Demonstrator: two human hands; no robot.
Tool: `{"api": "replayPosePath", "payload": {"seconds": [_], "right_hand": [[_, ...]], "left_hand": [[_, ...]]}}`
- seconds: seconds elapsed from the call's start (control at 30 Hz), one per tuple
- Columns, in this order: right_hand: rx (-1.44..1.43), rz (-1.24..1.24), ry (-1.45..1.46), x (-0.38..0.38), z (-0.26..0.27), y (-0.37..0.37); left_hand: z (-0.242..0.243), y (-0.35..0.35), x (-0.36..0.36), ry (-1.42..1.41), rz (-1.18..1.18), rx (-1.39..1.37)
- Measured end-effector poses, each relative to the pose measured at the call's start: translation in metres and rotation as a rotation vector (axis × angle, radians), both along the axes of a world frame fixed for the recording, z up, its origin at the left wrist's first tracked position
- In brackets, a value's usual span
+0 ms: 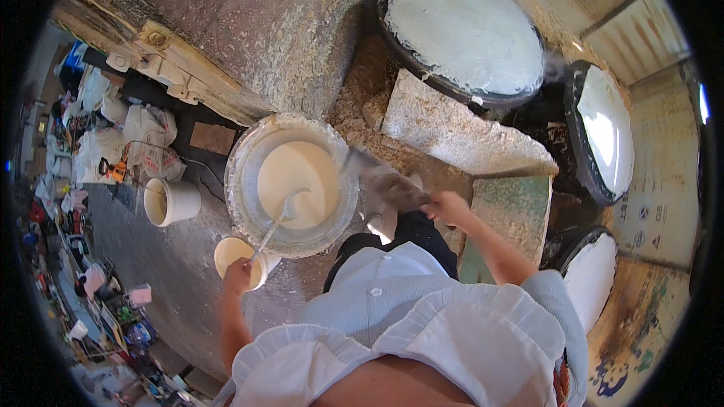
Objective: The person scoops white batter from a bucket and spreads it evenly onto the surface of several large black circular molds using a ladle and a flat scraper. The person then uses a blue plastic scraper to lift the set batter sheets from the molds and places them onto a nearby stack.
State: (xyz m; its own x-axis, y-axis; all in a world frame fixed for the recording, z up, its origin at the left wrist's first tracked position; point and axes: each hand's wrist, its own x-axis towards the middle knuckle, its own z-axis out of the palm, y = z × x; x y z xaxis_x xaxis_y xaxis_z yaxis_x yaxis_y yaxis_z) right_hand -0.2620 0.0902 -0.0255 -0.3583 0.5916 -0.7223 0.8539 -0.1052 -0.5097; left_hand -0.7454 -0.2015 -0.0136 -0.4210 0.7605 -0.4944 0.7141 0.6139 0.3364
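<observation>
My left hand (238, 276) grips the handle of a metal ladle (276, 220), whose bowl dips into pale cream batter (311, 169) in a large, crusted round tub (237, 152). Below that hand stands a cream plastic bucket (223, 251). At the right, my right hand (449, 209) is closed on the end of a dark, flat tool (396, 181), blurred, its far end near the tub's right rim. Its exact kind cannot be told.
Round black-rimmed griddles with white layers lie at the upper right (464, 28), right (608, 130) and lower right (591, 277). A rough slab (464, 130) borders the upper one. Another bucket (184, 202) and white bags (150, 127) are at left.
</observation>
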Motion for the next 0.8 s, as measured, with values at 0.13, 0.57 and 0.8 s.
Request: {"api": "replayPosePath", "payload": {"seconds": [0.13,0.57,0.8], "right_hand": [[0.103,0.423,0.088,-0.095,-0.059,-0.052],[0.155,-0.365,0.185,0.032,-0.121,-0.113],[0.350,-1.723,-0.709,0.308,-0.086,-0.409]], "left_hand": [[0.001,-0.026,0.023,0.404,-0.177,-0.209],[-0.079,0.003,-0.017,0.505,-0.789,-0.028],[-0.119,0.222,0.082,-0.041,-0.808,0.063]]}}
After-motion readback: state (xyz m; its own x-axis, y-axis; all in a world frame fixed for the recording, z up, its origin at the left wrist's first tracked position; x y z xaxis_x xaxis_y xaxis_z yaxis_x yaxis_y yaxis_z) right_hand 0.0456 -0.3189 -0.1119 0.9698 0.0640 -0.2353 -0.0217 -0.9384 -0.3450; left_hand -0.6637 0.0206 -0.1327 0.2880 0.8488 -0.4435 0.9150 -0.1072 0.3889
